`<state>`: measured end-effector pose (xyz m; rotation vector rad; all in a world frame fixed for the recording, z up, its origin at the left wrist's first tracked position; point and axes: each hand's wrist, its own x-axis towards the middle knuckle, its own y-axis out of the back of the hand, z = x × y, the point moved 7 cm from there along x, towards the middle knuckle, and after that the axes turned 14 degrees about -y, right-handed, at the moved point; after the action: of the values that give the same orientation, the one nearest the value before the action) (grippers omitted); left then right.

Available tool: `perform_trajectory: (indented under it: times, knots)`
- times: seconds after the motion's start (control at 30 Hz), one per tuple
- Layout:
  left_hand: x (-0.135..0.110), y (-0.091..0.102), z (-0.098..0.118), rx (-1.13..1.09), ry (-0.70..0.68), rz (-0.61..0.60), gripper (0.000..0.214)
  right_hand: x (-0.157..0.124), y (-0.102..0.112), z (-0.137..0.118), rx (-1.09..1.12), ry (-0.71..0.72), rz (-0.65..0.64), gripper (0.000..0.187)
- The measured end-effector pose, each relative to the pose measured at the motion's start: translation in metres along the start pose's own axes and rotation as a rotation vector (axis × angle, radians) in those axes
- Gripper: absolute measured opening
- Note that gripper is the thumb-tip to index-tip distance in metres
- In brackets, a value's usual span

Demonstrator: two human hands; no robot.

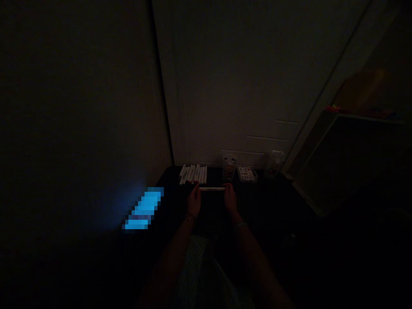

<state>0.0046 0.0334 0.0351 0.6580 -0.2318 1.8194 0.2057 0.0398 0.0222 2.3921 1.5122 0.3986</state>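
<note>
The scene is very dark. My left hand (194,201) and my right hand (230,198) reach forward over a dark table (277,201). Between them they hold a thin white stick-like marker (211,188) lying level, one hand pinching each end. Just behind the left hand, several white markers (193,174) lie side by side in a row near the wall.
A glowing blue screen (143,208) lies on the table at the left. Two small upright packs (229,167) (274,164) and a flat pack of markers (246,174) sit along the wall. A dark cabinet (350,159) stands at the right.
</note>
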Motion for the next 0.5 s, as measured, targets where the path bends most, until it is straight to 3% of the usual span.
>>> perform_trajectory:
  times: [0.5]
  knots:
    - [-0.0014, 0.0002, -0.0015, 0.030, -0.028, 0.008, 0.045, -0.0005, -0.0006, -0.0033, 0.122, 0.051, -0.041, 0.029]
